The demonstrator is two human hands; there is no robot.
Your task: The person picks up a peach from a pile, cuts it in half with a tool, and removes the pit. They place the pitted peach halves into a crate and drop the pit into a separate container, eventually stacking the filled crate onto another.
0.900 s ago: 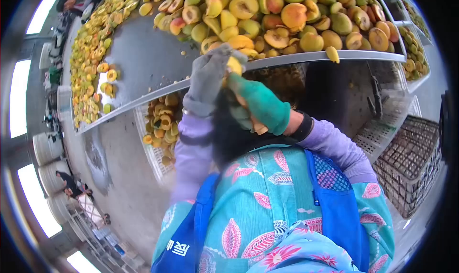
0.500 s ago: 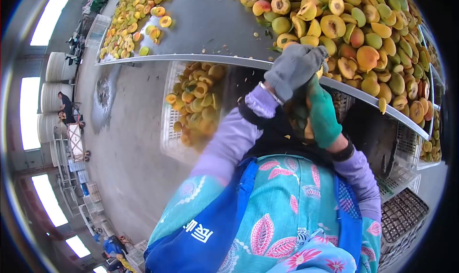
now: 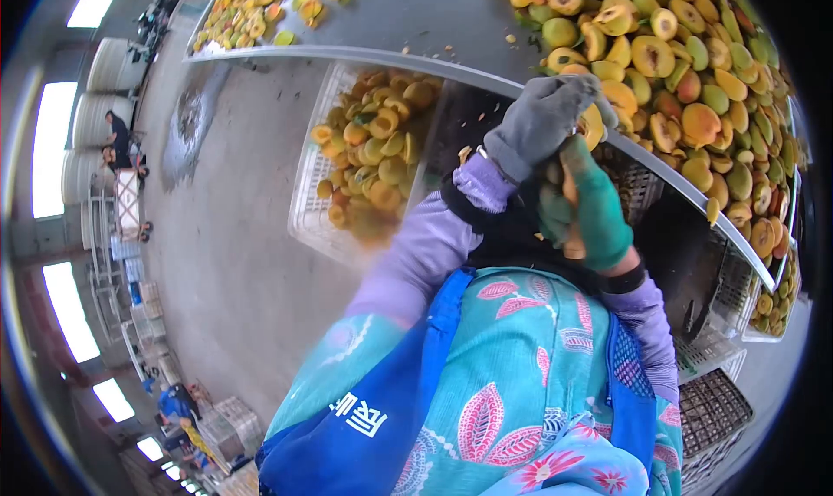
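My left hand (image 3: 542, 123), in a grey glove, is closed around a yellow peach half (image 3: 592, 127) at the table's edge. Just below it my right hand (image 3: 597, 214), in a green glove, has its fingers curled in; a narrow tan thing shows along them, too unclear to name. A big heap of whole and halved peaches (image 3: 698, 123) lies on the metal table (image 3: 416, 19) beyond my hands.
More peach halves (image 3: 252, 12) lie at the table's far left. Below the edge stands a white crate (image 3: 314, 188) of halves. A dark crate (image 3: 713, 402) is at the lower right. People (image 3: 178, 405) are in the distance at left.
The view has shifted, so the table and heap sit higher and further right. The peach half at my left hand's fingers now shows more fully. Both hands remain close together.
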